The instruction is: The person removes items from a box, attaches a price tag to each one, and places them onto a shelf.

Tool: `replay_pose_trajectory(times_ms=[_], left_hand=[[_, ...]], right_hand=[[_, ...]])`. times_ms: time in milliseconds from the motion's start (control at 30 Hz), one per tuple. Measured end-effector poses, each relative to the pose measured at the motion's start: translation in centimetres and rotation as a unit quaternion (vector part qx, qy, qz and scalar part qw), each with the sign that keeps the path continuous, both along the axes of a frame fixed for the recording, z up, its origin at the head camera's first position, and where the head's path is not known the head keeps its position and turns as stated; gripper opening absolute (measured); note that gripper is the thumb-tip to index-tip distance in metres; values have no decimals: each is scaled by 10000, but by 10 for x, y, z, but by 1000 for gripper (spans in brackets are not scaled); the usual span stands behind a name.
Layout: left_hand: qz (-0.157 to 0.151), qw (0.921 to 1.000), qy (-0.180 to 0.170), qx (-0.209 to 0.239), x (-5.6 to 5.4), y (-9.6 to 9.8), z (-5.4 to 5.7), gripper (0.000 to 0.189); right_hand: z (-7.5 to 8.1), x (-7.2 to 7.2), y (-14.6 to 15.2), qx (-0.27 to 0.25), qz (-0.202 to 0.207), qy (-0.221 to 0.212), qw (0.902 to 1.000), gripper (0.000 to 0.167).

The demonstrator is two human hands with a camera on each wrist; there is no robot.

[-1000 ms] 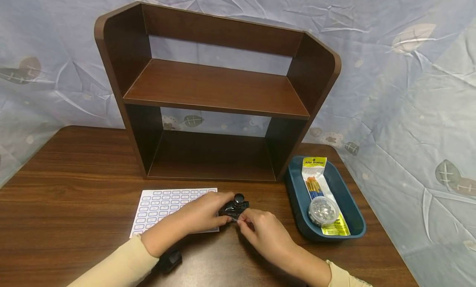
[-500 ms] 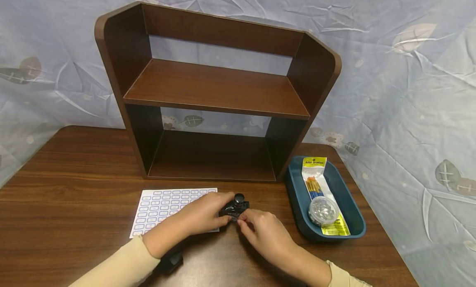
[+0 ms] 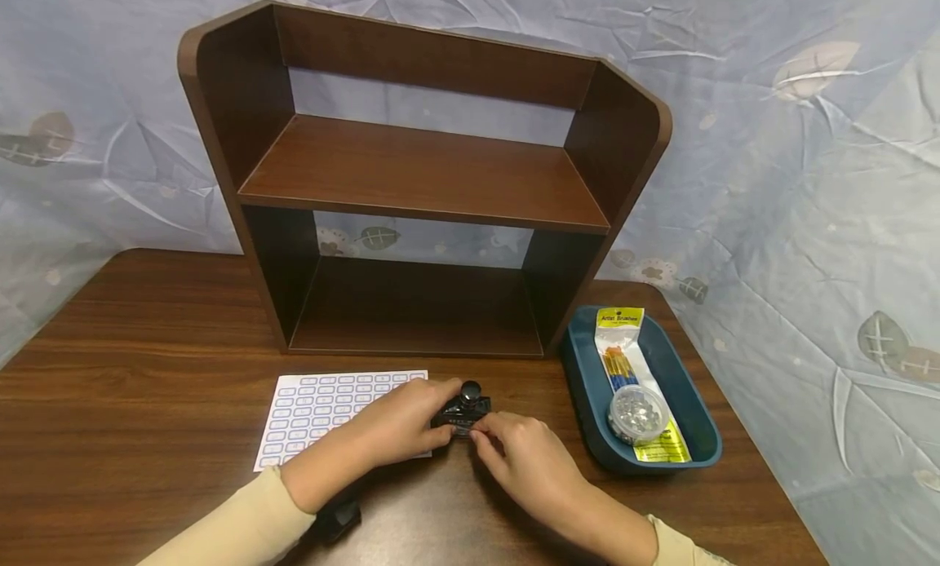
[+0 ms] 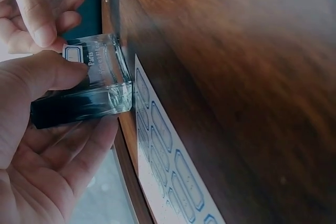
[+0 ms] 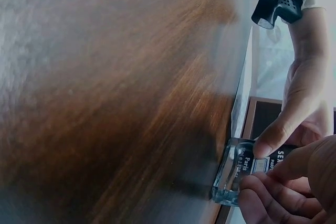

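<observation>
A dark glass perfume bottle (image 3: 463, 418) with a round black cap stands on the table. My left hand (image 3: 404, 419) grips it from the left, with the thumb (image 4: 65, 72) across its front. A small white label (image 4: 73, 53) with a blue border lies against the bottle's front, beside the printed word "Paris". My right hand (image 3: 532, 460) is at the bottle's right front, fingers curled. Its thumb and fingertip pinch at the label's edge. The right wrist view shows the label (image 5: 260, 164) between both hands' fingers. Under the left forearm lies a sheet of labels (image 3: 308, 407), partly covered.
A blue tray (image 3: 580, 386) at the right holds a packet of artist brushes (image 3: 618, 362) and a round clear tub (image 3: 639, 415) of silvery bits. A brown shelf unit (image 3: 426, 174) stands behind. A black object (image 3: 341, 519) shows beneath the left forearm.
A second ago a pale edge of the label showed between the right fingertips; now it lies flatter against the bottle. The hands hold nearly the same place, and the head view shifts slightly.
</observation>
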State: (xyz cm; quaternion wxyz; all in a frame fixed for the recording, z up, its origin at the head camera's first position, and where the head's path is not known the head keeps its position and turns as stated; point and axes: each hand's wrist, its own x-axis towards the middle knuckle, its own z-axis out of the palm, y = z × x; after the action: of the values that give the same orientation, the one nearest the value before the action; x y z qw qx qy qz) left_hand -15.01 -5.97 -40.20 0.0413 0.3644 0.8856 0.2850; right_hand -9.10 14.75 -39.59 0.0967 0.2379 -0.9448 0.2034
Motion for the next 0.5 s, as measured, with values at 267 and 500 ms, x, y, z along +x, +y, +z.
replay_pose_trajectory(times_ms=[267,500], left_hand=[[38,10000,40,-68,2,1,1,26],[90,10000,42,-6,2,1,0,26]], right_hand=[[0,1,1,102,-66,81,9999,7],[1,0,6,20,-91,-68,9999,9]])
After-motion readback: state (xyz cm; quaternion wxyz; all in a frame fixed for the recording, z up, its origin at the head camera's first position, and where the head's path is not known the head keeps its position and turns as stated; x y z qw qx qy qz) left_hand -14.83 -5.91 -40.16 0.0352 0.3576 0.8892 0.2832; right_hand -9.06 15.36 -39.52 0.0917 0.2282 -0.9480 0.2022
